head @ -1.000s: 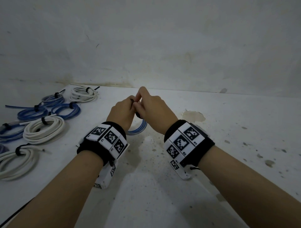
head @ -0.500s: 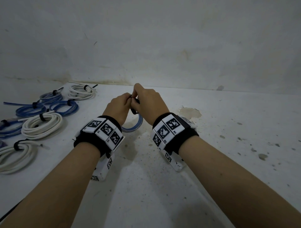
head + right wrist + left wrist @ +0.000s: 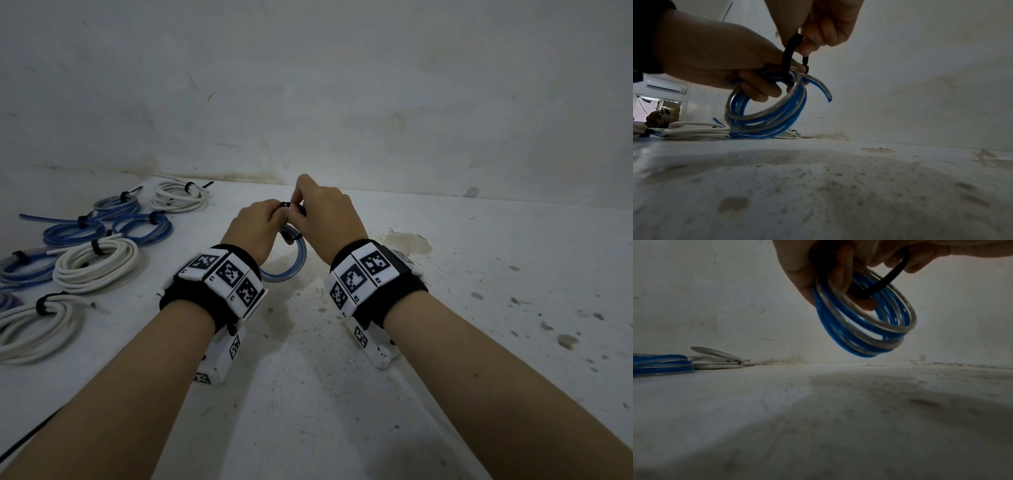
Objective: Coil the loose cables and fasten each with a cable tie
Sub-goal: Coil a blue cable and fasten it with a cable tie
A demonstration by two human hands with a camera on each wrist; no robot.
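A coil of blue and clear cable [image 3: 291,263] [image 3: 865,324] [image 3: 766,113] hangs above the white table, gripped at its top by my left hand [image 3: 257,229] [image 3: 719,56], whose fingers pass through the loop. A black cable tie [image 3: 885,277] [image 3: 790,53] loops around the coil's top strands. My right hand [image 3: 325,216] [image 3: 822,27] pinches the tie's upper part just above the coil. A short free cable end [image 3: 822,87] sticks out to the right.
Several coiled and tied blue cables [image 3: 89,229] and white cables [image 3: 96,263] lie at the table's left side, one white coil [image 3: 180,197] near the back wall. The white table [image 3: 445,308] is stained. A wall stands close behind.
Both hands stayed together at the coil's top. The right hand shifted slightly up and right on the tie, and the head view drifted a little.
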